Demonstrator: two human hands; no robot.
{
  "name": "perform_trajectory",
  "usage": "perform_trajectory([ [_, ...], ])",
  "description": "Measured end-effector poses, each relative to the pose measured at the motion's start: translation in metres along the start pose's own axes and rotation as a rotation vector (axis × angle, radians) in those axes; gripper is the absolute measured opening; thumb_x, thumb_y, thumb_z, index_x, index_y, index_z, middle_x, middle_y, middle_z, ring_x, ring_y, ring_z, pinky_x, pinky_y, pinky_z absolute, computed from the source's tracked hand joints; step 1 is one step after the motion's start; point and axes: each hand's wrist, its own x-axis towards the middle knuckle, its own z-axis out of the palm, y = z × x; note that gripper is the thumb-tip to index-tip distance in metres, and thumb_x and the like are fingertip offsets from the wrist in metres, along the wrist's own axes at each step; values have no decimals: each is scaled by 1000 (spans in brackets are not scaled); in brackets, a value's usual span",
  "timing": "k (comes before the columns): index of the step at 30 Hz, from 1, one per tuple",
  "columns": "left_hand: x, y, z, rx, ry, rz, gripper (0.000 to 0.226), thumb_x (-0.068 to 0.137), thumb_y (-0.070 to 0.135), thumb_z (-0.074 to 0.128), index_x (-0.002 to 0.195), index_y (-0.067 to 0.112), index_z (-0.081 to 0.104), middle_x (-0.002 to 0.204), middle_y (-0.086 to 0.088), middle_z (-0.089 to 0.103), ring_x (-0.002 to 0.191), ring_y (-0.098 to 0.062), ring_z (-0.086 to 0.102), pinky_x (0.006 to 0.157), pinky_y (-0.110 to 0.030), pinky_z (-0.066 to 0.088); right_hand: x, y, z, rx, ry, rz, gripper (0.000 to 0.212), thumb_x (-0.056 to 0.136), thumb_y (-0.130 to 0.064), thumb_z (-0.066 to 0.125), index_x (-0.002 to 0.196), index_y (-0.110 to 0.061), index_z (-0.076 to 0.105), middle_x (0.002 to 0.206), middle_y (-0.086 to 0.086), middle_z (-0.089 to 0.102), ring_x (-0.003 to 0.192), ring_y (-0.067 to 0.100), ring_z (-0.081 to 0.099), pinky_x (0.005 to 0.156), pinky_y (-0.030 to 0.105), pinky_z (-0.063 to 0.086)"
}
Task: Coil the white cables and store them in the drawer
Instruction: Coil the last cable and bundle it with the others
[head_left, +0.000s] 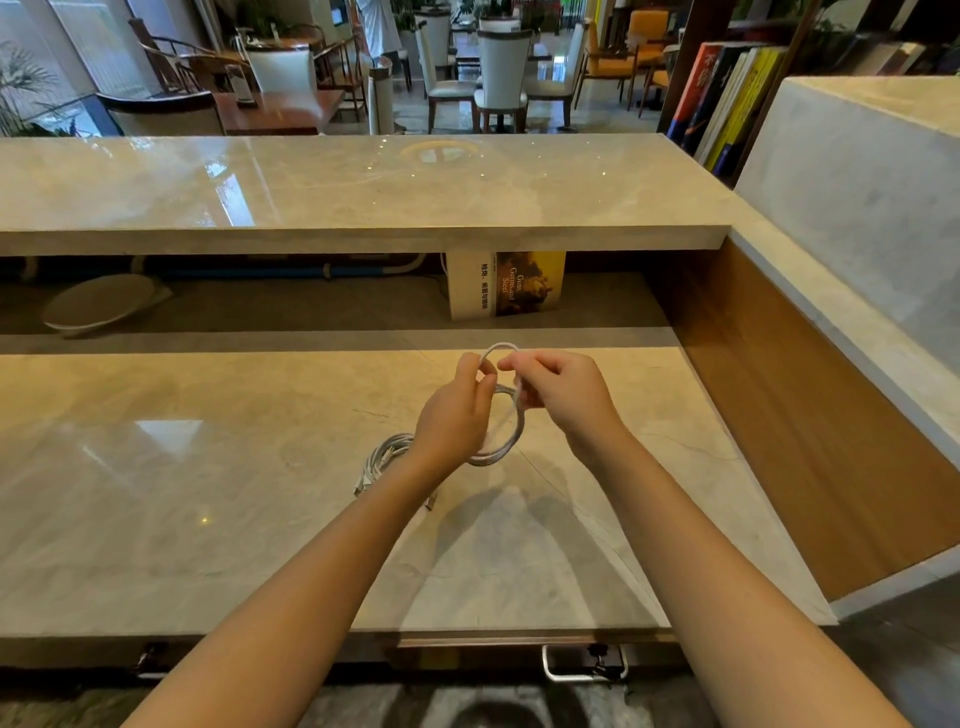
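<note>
Both hands hold one white cable (511, 439) looped into a coil above the marble desk (208, 493). My left hand (457, 410) pinches the top left of the loop. My right hand (561, 389) pinches the top right, fingers closed on the strands. The coil hangs down between the two wrists. A second white cable (382, 460) lies bundled on the desk just left of my left wrist, its plug ends pointing toward me. Under the desk's front edge a drawer's metal handle (582, 670) shows; the drawer looks closed.
A raised marble counter (363, 192) runs across behind the desk. In the recess under it stand a book (506, 283) and a round white dish (101, 306). A wooden side panel (810, 415) closes the desk on the right. Bookshelf and chairs lie beyond.
</note>
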Motion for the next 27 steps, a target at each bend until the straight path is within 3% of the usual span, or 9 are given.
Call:
perform_trajectory([
  [3,3,-2,-10,-296,-83,-171,28,97,38,41,113,18,52,83,1,54,67,-11,46,60,-26,39,4,-4,-17,-22,-95,32,26,97,-19,45,87,-12,69,66,2,56,65,15,57,66,28,53],
  [7,6,-3,-29,-837,-203,-315,30,99,35,39,113,13,55,60,5,40,49,-5,33,44,-18,29,11,14,-37,-681,-83,-220,25,96,-23,49,99,-13,72,83,-1,61,79,15,55,71,28,43],
  [10,4,-1,-35,-1082,-334,-357,23,98,25,45,110,8,57,51,8,36,41,-3,27,35,-13,23,11,27,-35,-907,-48,-360,24,95,-24,52,103,-13,72,91,4,61,88,19,53,70,26,35],
  [13,0,5,-38,-1087,-385,-328,15,97,20,47,95,9,57,51,7,36,41,-3,27,33,-12,25,6,31,-23,-667,-112,-241,22,94,-19,51,93,-9,70,76,-3,60,70,12,58,65,25,43],
  [16,-1,8,-38,-854,-272,-273,16,97,23,48,94,10,56,56,5,40,45,-4,33,39,-15,30,0,26,-17,-296,-147,-62,21,94,-15,53,88,-5,70,75,10,69,61,17,65,60,27,57],
  [19,-2,9,-36,-764,-238,-255,17,97,25,48,94,10,55,59,3,42,49,-6,35,43,-17,32,-4,17,-18,-45,-152,72,18,92,-12,55,88,-3,70,74,13,69,59,18,67,55,24,57],
  [22,-4,12,-35,-768,-255,-248,17,97,28,48,91,12,54,58,3,41,49,-7,33,42,-17,31,-3,15,-19,-16,-201,124,12,90,-8,57,94,-7,69,74,9,69,61,17,68,56,23,57],
  [24,-3,13,-36,-901,-277,-294,21,98,32,44,97,13,53,54,5,39,45,-6,30,38,-15,27,0,19,-21,-99,-186,104,13,88,-8,59,97,-10,69,76,6,69,67,19,67,61,25,58],
  [27,0,11,-39,-1169,-301,-389,26,100,35,37,106,12,48,52,3,37,39,-3,26,34,-14,19,8,27,-30,-391,43,-79,13,87,-12,62,96,-13,73,82,-3,68,77,14,63,69,25,53],
])
